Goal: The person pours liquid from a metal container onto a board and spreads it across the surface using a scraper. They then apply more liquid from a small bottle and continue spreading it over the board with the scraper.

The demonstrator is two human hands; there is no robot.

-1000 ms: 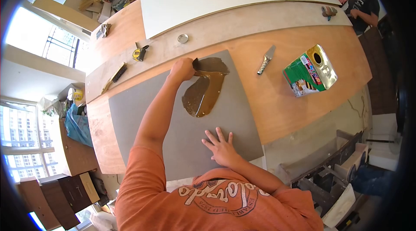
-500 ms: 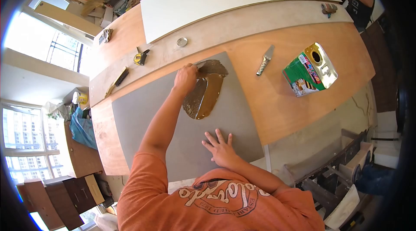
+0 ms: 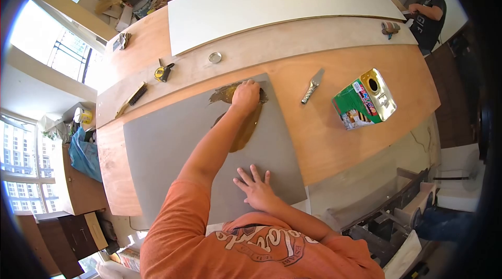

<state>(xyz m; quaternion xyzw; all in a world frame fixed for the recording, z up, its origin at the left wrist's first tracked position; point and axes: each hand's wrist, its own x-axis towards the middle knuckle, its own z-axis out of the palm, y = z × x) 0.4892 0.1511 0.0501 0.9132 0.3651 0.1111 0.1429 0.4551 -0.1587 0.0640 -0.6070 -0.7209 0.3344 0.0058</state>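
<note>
My left hand (image 3: 246,95) is closed round a thin spreader, mostly hidden under the fingers, at the upper right part of a grey sheet (image 3: 162,140). Brown, glossy adhesive (image 3: 246,135) lies beneath and beside that hand, with a thinner streaked patch reaching left of it. My right hand (image 3: 257,189) rests flat on the lower part of the sheet, fingers spread and holding nothing. To the right stands an open green and gold can (image 3: 361,102). Between the can and the sheet is a scraper (image 3: 312,85), lying on the wooden table.
A long pale board (image 3: 293,43) crosses the table (image 3: 366,158), bearing a brush (image 3: 132,98), a tape measure (image 3: 162,72), a round lid (image 3: 215,58) and a small brown item (image 3: 389,29). Beyond lies a white panel (image 3: 277,4). Another person (image 3: 429,17) stands at the far right.
My left hand has moved right along the sheet's top, and a streaked adhesive patch now shows to its left. My right hand stays flat on the sheet. The view has shifted slightly.
</note>
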